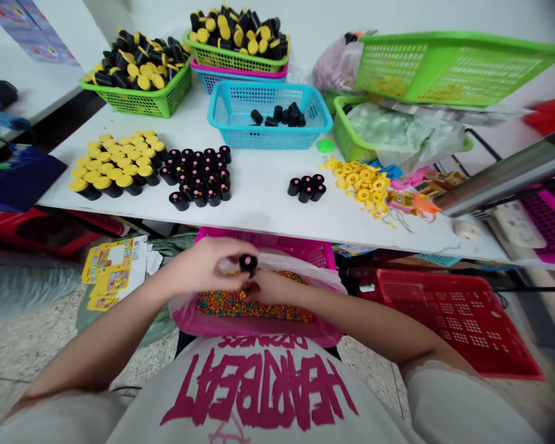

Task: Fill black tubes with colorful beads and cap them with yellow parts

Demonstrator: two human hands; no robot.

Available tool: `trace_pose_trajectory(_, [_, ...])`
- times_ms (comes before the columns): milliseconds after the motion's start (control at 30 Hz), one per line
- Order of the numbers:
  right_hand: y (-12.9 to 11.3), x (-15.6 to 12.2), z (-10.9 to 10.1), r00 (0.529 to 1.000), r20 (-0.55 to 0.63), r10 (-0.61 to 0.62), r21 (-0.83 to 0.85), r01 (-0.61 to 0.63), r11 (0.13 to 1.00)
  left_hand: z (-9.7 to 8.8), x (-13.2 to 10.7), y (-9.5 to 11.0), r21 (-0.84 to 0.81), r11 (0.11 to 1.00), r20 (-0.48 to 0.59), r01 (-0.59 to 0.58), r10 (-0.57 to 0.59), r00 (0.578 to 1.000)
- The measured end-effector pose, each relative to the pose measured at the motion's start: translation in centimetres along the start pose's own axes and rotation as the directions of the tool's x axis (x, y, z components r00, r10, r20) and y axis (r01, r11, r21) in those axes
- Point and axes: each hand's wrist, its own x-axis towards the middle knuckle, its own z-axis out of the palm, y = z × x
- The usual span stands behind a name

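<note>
1. The left hand (203,268) was clenched on a small black plastic tube (248,264), pinching it upright at the fingertips.
2. The right hand (271,288) sat curled just beneath the tube; whether it gripped anything could not be told.
3. Directly below both hands, multicoloured beads (254,305) lay in a translucent plastic bag (326,283) inside a pink basket (277,237).
4. Beyond the basket, a white table (259,203) held rows of black tubes (197,176) and yellow caps (111,163), with a blue basket (268,132) farther off.
5. A red basket (457,320) sat on the floor right of the hands.
</note>
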Motion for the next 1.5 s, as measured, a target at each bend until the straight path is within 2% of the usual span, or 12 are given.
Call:
trace_pose_trajectory(67, [-0.4,-0.7,-0.6,1.0,0.002,-0.014,0.002,0.014,1.0,1.3,-3.1,-0.4,-0.019,0.999,0.101,0.034,-0.032,0.994])
trace_pose_trajectory(167, [-1.0,-1.9,-1.0,0.997,-0.031,-0.064,-0.027,0.063,0.998,4.8,-5.9,-1.6,0.032,0.982,0.138,0.186,-0.189,0.972])
trace_pose_trajectory(267, [-1.3,-2.7,-0.8,0.989,-0.104,-0.1,-0.091,0.091,0.992,7.8,-6.6,-2.5,0.052,0.939,0.106,0.341,-0.345,0.933])
trace_pose_trajectory(333, [-1.5,-3.0,-0.4,0.977,-0.161,-0.136,-0.153,0.111,0.982,8.8,-6.4,-2.5,0.02,0.918,0.085,0.395,-0.395,0.915])
trace_pose_trajectory(433, [-1.9,-3.3,0.2,0.953,-0.197,-0.232,-0.299,0.166,0.94,8.9,-5.7,-2.2,-0.039,0.908,0.058,0.417,-0.414,0.908])
trace_pose_trajectory(500, [-2.3,-3.6,0.4,0.942,-0.176,-0.287,-0.421,0.191,0.887,8.7,-5.4,-2.1,-0.084,0.904,0.041,0.418,-0.416,0.908])
trace_pose_trajectory(700, [-3.7,-4.0,0.5,0.922,-0.073,-0.381,-0.754,0.199,0.626,8.9,-5.2,-2.5,-0.119,0.914,0.0,0.387,-0.39,0.921])
trace_pose_trajectory(767, [-3.8,-3.9,0.7,0.91,-0.041,-0.412,-0.796,0.22,0.564,8.9,-5.1,-2.6,-0.143,0.917,0.004,0.373,-0.376,0.927])
trace_pose_trajectory(1000, [-3.6,-3.7,0.9,0.884,0.019,-0.467,-0.853,0.258,0.453,8.7,-5.0,-2.4,-0.139,0.927,-0.016,0.348,-0.353,0.935])
trace_pose_trajectory(1100, [-3.6,-3.8,0.6,0.868,-0.012,-0.496,-0.831,0.267,0.488,8.7,-5.0,-2.6,-0.148,0.93,-0.026,0.335,-0.343,0.939])
trace_pose_trajectory(1333, [-3.6,-3.8,0.6,0.906,-0.063,-0.419,-0.641,0.285,0.712,9.2,-5.2,-3.1,-0.142,0.921,0.0,0.364,-0.367,0.93])
trace_pose_trajectory(1500, [-3.2,-3.9,0.6,0.908,-0.142,-0.393,-0.506,0.275,0.818,9.4,-5.2,-3.3,-0.153,0.922,-0.008,0.356,-0.361,0.932])
